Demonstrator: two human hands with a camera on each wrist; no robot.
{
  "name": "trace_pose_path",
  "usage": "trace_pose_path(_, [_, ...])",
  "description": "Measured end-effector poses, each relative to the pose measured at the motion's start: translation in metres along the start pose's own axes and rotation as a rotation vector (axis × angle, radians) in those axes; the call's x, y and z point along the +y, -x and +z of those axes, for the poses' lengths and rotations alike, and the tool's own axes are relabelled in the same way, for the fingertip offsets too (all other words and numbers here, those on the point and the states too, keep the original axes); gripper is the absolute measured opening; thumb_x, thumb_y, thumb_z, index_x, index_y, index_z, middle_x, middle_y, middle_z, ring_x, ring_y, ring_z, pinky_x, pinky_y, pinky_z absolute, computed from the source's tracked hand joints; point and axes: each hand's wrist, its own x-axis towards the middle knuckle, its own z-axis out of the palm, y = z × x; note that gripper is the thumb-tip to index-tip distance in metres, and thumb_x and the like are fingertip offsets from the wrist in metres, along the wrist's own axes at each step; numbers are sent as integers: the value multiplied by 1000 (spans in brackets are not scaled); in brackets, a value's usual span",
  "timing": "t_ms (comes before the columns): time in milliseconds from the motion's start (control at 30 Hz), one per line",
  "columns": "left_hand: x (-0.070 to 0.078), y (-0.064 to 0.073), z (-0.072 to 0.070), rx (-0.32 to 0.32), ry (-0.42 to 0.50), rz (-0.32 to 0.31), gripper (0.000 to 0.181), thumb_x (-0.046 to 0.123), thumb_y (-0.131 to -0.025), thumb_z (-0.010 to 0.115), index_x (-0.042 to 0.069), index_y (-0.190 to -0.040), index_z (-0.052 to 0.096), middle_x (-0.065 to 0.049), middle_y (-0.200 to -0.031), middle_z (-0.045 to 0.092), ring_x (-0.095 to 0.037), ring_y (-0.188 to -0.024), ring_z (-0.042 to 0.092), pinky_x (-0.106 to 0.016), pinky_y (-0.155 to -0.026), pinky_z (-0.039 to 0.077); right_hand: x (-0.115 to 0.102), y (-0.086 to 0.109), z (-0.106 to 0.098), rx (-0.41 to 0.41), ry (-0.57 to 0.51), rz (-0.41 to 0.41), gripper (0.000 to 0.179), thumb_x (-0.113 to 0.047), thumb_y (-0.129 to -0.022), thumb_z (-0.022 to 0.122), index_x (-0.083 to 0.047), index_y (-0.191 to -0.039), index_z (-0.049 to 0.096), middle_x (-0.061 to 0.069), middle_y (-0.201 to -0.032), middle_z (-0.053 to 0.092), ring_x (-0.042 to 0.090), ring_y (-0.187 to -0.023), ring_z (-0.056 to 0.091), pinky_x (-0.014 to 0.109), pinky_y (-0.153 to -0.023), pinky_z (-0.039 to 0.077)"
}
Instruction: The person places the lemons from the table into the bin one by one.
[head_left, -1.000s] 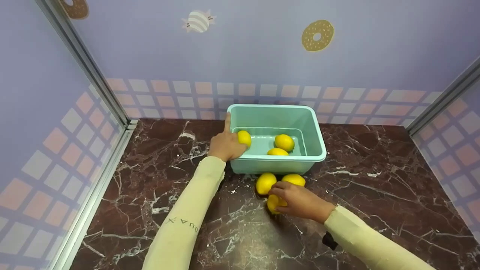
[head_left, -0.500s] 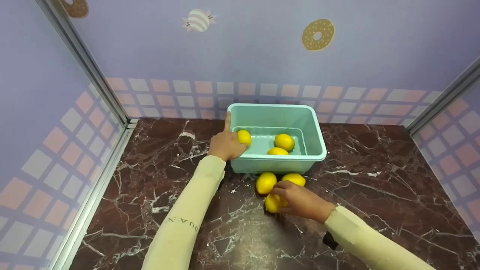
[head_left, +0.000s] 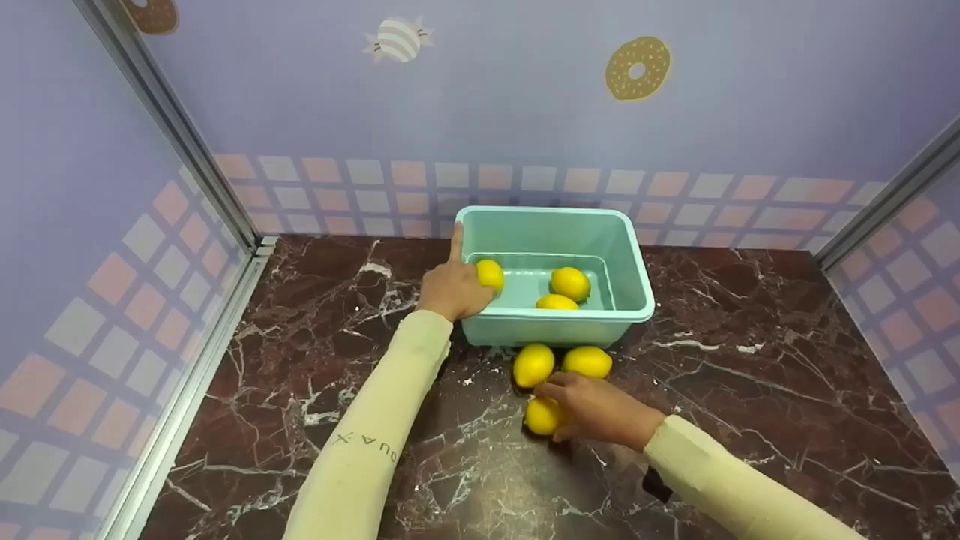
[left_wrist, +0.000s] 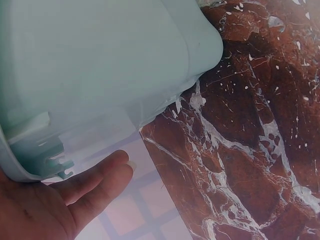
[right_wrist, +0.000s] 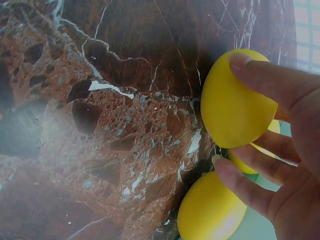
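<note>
Yellow lemon (head_left: 541, 417) sits pinched in the right hand (head_left: 604, 411).

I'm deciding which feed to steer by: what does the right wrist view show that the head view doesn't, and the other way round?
Only the right wrist view: the palm side of the bare right hand, and the part of the oval yellow lemon that this hand masks from above.

Only the head view: the bare left hand at the rim of the pale teal rectangular plastic bin, and three yellow lemons inside it.

Both: the right hand at that lemon, other yellow lemons close by, and the dark red marbled tabletop.
</note>
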Motion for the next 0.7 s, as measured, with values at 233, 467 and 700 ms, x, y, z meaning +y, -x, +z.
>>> trace_pose_path(233, [0, 0, 0, 7, 10, 1, 47, 43, -85, 51, 7, -104, 73, -7, -164, -11, -25, -62, 58, -41, -56, 46, -3, -3, 2, -10, 47, -12, 59, -37, -70, 82, -16, -122, 65, 5, -116, 62, 19, -92, 63, 38, -78, 56])
trace_pose_path(467, [0, 0, 0, 7, 10, 0, 47, 42, -85, 50, 7, -105, 73, -7, -164, -11, -25, -62, 58, -41, -57, 47, -4, -5, 4, 9, 76, -46, 60, -39, -69, 82, -16, -121, 65, 2, -112, 64, 17, -86, 64, 37, -75, 56])
trace_pose_path(700, [0, 0, 0, 8, 18, -3, 50, 43, -84, 52, 6, -110, 72, -6, -164, -10, -25, -64, 59, -42, -61, 50, -5, -8, 6, -10, 45, -43, 58, -35, -69, 83, -13, -120, 64, 0, -107, 63, 14, -85, 62, 34, -78, 55])
